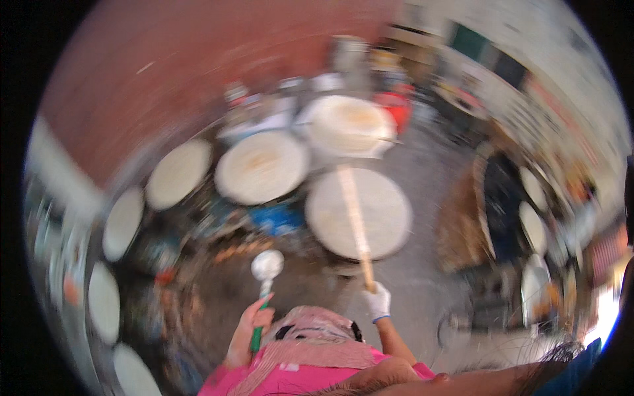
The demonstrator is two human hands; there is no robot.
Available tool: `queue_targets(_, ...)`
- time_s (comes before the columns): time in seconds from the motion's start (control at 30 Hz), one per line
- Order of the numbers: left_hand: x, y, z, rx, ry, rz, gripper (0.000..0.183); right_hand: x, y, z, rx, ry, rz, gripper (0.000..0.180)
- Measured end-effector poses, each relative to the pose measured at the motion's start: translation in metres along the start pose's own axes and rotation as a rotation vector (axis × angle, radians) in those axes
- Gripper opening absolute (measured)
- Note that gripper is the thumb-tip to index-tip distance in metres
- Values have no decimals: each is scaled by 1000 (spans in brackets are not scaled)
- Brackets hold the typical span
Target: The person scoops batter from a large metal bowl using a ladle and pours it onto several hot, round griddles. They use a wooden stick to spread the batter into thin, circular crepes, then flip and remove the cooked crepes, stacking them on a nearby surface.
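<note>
My left hand (255, 317), bare, grips the green handle of a ladle-like tool (267, 265) with a round whitish head, raised over the floor. A white glove with a blue cuff covers my right hand (378, 301). In it is one end of a long flat wooden stick (353, 213), which points away from me across a large round pale disc (389, 218). Blur hides whether the stick touches that disc. Two more pale discs, the left one (262, 166) and the far one (349, 126), have brownish patches in their middles.
More pale discs (178, 174) curve around my left side, and others (532, 227) stand at the right. A red container (396, 109) is beyond the far disc. Something blue (277, 219) lies between the discs. A dark-topped, brown-sided object (463, 218) stands at the right. A reddish wall (198, 64) rises behind.
</note>
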State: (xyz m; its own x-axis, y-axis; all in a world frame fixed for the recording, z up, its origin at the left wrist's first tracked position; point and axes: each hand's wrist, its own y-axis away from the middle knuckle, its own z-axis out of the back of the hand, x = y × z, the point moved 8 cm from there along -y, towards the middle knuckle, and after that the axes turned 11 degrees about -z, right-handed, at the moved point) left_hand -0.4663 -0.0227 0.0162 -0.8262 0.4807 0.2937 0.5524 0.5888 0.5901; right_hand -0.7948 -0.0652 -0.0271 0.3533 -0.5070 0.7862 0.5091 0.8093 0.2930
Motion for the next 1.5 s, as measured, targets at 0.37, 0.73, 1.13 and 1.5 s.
queue_targets(0.37,-100,63,74,207,130,-303,27,157,-39,-166,102,577,542,26)
queue_targets(0.73,-205,108,42,163,217,-322,25,286,-69,-350,26,709,855,27)
queue_targets(1.13,-229,101,49,161,297,-297,28,316,-93,-368,22,757,1044,22)
queue_targets(1.5,-259,93,22,51,170,-261,24,369,-109,-320,-63,583,1004,24)
